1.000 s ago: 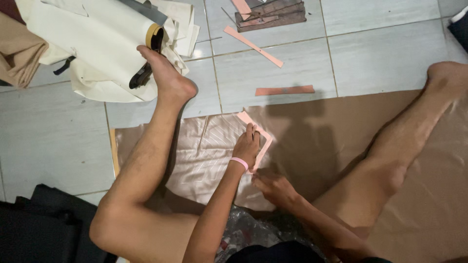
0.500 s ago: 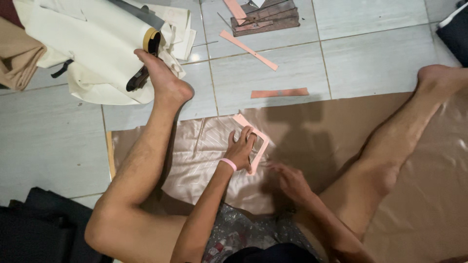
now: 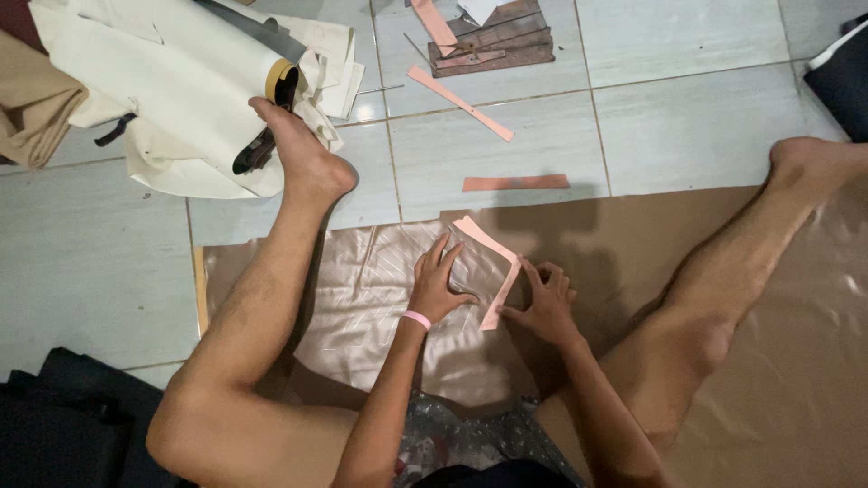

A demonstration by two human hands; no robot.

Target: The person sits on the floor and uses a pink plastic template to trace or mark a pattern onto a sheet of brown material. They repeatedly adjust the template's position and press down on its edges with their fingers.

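Note:
I sit on a tiled floor with both legs spread. A shiny pale satin cloth [image 3: 362,307] lies between them on brown fabric [image 3: 778,361]. On the cloth rests a pink L-shaped paper pattern piece [image 3: 495,258]. My left hand [image 3: 438,285], with a pink band at the wrist, lies flat with fingers spread beside the pattern's inner edge. My right hand [image 3: 542,303] presses fingertips on the pattern's lower right leg. Neither hand grips anything.
Two loose pink paper strips [image 3: 515,183] [image 3: 459,103] lie on the tiles. A stack of brown card pieces [image 3: 493,45] sits at the top. A cream fabric roll [image 3: 181,81] lies by my left foot. Black cloth [image 3: 63,425] is at lower left.
My right hand has come up from near my lap to the pattern's right edge. My left hand has spread flatter on the cloth.

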